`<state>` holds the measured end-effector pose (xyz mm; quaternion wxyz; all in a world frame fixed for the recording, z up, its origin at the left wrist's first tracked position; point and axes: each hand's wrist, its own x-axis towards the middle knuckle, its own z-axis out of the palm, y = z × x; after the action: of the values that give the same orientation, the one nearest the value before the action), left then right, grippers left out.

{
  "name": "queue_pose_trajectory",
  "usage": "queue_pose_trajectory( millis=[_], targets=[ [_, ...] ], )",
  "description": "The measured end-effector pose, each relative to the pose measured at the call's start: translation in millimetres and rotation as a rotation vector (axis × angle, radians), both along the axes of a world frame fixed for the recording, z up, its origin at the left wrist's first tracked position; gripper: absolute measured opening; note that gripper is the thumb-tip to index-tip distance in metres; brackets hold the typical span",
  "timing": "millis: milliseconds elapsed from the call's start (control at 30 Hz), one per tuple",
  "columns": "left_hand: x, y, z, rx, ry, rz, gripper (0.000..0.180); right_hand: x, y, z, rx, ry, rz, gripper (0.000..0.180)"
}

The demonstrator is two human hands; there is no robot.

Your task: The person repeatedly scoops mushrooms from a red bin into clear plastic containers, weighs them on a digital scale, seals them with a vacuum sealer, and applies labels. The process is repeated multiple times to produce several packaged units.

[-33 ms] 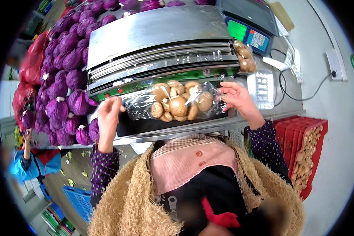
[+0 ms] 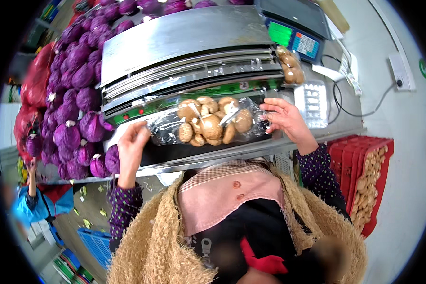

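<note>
loose heap of glossy, round purple cabbages, banked to the left as i look on. beside it, a long silvery metal machine with a smooth cover and a green front strip. at right, red plastic crates of pale brown mushrooms, unbagged. upper right, a blue scale with a flat dark pan. centre: a clear, crinkled film pack of round brown mushrooms, lying before the machine on a black surface, between the hands. the filling appears done, the smooth domed caps bunched within; whether the film's ends are sealed cannot be told. the bare left hand, thumb and fingers drawn together, meets the film's left end; the bare right hand, fingers partly spread, is at the other. whether either pinches film, i cannot tell. a finished-looking second mushroom pack rests beside the scale.
</note>
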<state>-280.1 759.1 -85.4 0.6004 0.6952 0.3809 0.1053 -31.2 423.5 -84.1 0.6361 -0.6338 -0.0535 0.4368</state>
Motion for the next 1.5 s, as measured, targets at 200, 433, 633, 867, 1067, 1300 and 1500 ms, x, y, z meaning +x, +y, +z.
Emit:
queue_pose_trajectory(
  millis=[200,433,633,867,1067,1300,1500],
  targets=[
    [1,-34,-33,0.089,-0.297,-0.046,0.013,-28,-16,-8,-0.082,-0.084,-0.054,0.020],
    [27,-61,-35,-0.097,-0.570,0.339,0.026,-44,15,-28,0.009,-0.391,-0.435,0.015],
    [23,-51,-37,-0.196,-0.533,0.517,0.027,-31,31,-15,0.032,-0.234,-0.502,0.013],
    [-84,-48,11,-0.323,0.022,0.347,0.016,-55,-71,-47,-0.476,-0.655,-0.053,0.019],
    [-70,-108,-90,-0.353,0.223,-0.329,0.016,-132,-81,-114,-0.915,-0.539,0.360,0.016],
    [59,-155,-66,0.693,-0.660,-0.704,0.019,-161,-17,-180,-0.862,-0.803,0.569,0.023],
    [129,-180,49,0.132,-0.939,-1.219,0.035,-139,-10,-176,-0.780,-0.772,0.581,0.022]
  ],
)
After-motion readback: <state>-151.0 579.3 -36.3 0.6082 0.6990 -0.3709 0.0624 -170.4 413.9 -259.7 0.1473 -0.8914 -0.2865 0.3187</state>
